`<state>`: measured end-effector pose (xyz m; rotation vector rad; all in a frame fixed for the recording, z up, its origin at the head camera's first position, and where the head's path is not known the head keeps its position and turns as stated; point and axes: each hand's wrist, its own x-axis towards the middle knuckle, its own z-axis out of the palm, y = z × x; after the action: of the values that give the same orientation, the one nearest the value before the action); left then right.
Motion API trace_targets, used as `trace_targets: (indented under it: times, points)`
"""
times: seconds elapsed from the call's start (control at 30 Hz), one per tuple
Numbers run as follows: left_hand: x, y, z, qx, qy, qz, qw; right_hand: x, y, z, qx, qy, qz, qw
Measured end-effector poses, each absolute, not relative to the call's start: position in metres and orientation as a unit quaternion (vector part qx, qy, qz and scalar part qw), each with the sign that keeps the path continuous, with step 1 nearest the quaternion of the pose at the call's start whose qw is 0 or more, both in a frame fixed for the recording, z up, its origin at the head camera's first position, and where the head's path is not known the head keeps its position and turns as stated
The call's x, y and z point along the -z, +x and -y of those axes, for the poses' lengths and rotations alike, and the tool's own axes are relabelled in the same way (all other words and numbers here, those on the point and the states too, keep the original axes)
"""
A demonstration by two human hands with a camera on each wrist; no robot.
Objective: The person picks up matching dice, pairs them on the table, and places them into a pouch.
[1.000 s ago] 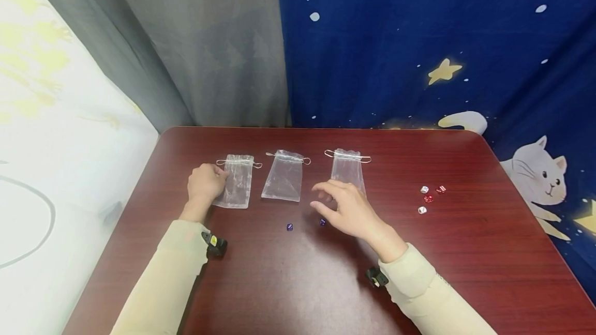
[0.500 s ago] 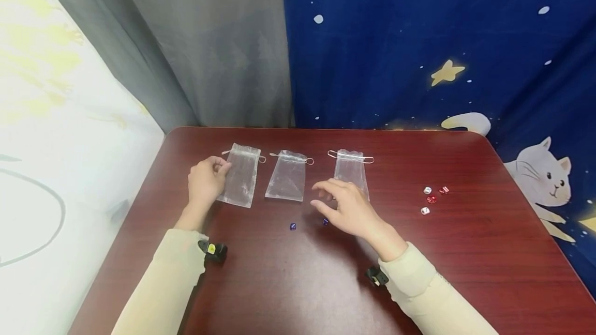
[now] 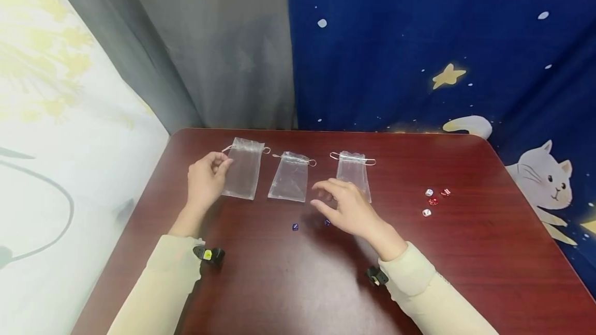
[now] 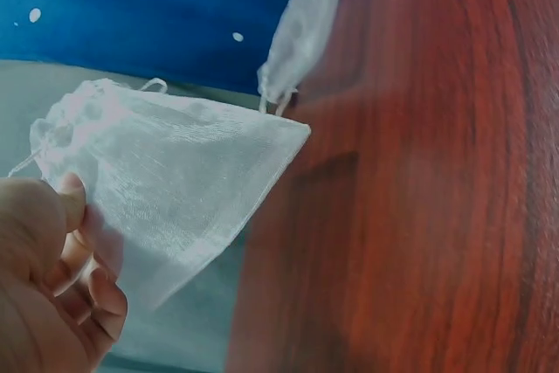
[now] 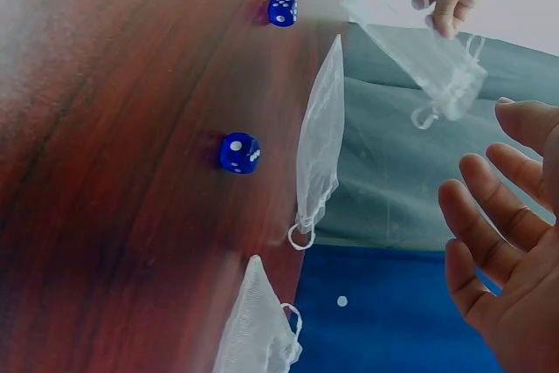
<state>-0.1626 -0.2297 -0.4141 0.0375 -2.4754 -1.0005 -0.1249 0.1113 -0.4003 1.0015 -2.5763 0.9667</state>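
My left hand (image 3: 206,180) pinches the side edge of a sheer white drawstring bag (image 3: 244,169) between thumb and fingers. In the left wrist view this organza bag (image 4: 183,181) hangs raised off the table. My right hand (image 3: 345,206) hovers with loosely bent fingers and holds nothing, partly covering another drawstring bag (image 3: 354,168). A blue die (image 3: 327,223) lies just under its thumb, and a second blue die (image 3: 295,227) sits to the left. Between the hands a third drawstring bag (image 3: 289,177) lies flat. Both blue dice show fully in the right wrist view.
Toward the right of the dark red wooden table (image 3: 465,262) lie two clear dice (image 3: 427,212) and two red dice (image 3: 433,201). Grey (image 3: 233,56) and blue (image 3: 396,40) curtains hang behind the table's far edge. A white patterned surface (image 3: 60,195) borders the left side.
The left hand has lifted its bag up and slightly away from the table, toward the far edge. My right hand stays in place. The whole scene shifts slightly right as the head moves.
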Motion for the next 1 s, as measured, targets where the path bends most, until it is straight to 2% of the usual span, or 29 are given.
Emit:
trace_targets:
  times: [0.43,1.0]
  points:
    - [0.384,-0.144,0.205,0.449,-0.031,0.862,0.234,0.378,-0.14,-0.104,-0.364,0.369,0.845,0.131]
    - [0.361,-0.11,0.175,0.556,-0.099,0.798,0.211,0.351,-0.145,-0.094,-0.378,0.362,0.827,0.204]
